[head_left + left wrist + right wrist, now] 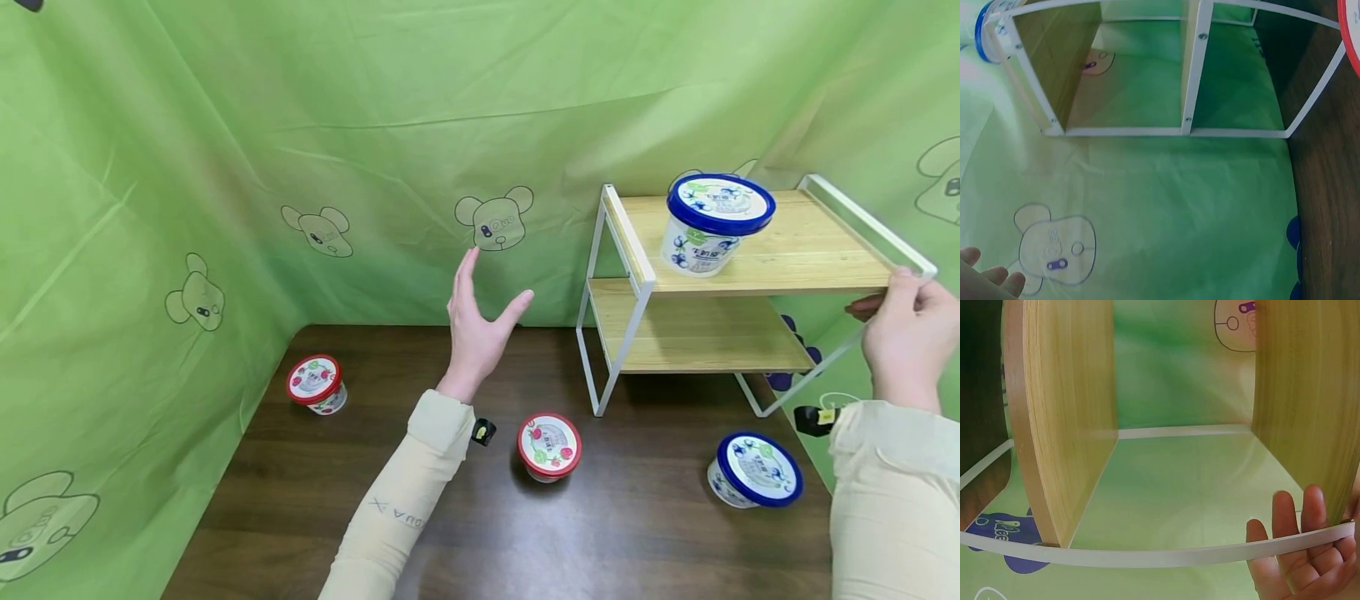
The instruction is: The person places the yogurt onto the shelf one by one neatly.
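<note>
My right hand (911,333) grips the front right corner of a two-tier shelf rack (817,250) with wooden boards and a white metal frame. Its thumb lies on top; in the right wrist view its fingers (1314,506) reach past the white post beside the upper board. On that board, toward the left, stands a blue-lidded tub (720,225) printed with blueberries. Left of the rack, my left hand (477,337) is held in the air, thumb and fingers spread, touching nothing. Only a few of its fingertips (1013,282) show in the left wrist view.
On the dark wooden table (450,533), a red-lidded tub (549,447) stands at the middle and another red-lidded tub (317,383) at the far left. Before the rack is a second blue-lidded tub (756,471). Green cloth (405,150) with bear drawings encloses the back and sides.
</note>
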The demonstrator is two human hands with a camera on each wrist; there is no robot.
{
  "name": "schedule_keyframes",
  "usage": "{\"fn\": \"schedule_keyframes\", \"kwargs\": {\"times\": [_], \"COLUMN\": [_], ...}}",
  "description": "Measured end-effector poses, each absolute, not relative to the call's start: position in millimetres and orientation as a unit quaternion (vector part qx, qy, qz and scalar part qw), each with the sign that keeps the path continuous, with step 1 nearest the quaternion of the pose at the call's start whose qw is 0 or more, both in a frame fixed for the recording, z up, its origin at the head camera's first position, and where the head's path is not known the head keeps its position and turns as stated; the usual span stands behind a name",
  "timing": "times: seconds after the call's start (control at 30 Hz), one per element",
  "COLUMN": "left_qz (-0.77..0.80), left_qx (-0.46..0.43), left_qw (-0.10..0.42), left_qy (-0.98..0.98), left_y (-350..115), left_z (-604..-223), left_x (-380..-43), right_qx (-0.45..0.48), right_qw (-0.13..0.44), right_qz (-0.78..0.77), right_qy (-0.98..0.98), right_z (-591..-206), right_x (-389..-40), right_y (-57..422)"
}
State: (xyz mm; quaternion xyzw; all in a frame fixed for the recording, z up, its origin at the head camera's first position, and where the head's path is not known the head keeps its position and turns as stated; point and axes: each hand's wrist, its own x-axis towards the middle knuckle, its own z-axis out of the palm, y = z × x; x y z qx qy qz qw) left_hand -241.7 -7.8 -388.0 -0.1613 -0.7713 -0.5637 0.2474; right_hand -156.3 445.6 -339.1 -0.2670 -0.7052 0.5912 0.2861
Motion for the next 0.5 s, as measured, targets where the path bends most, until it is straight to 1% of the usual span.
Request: {"fn": "schedule_keyframes", "kwargs": {"times": [0.5], "left_qz": [-0.589], "left_qx": [-0.128], "left_qw": [0.265], "left_qy": [-0.753], "left_y": [-42.7], "left_z": [-391.6], "left_x": [-244.8], "right_qx": [-0.273], "right_qw": [0.292], "right_qz": [0.582], "right_qy": [-0.708], "right_z": [-337.6], "right_x": [-155.5], "right_y": [442.4]}}
